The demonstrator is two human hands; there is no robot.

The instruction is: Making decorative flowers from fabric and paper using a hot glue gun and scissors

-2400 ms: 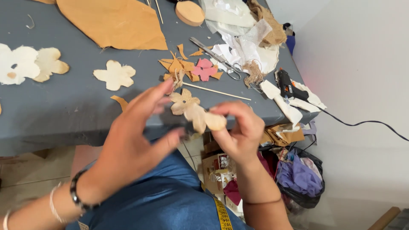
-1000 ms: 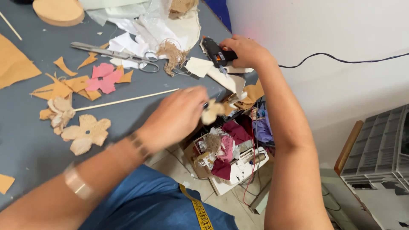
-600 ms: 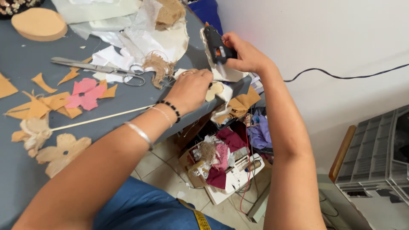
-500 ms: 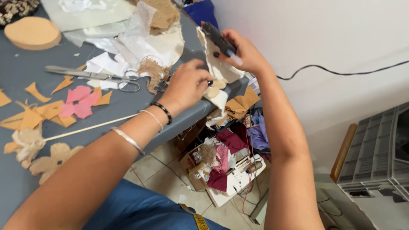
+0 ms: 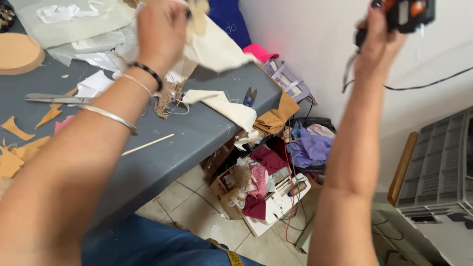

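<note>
Table (image 5: 197, 133) on the left, scissors (image 5: 54, 99) and a thin stick (image 5: 148, 144) lying on it, cloth (image 5: 224, 106) draped over its right edge, box of scraps (image 5: 261, 197) on the floor below (pretty crammed), bag (image 5: 288, 81) behind by the wall, glue gun (image 5: 404, 12) up top right.

Home craft workspace, grey table (image 5: 207, 133) with fabric scraps (image 5: 221, 106), scissors (image 5: 49, 99), tiled floor (image 5: 197, 197)

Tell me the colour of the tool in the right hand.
Black with orange parts: the glue gun, head view.
</note>
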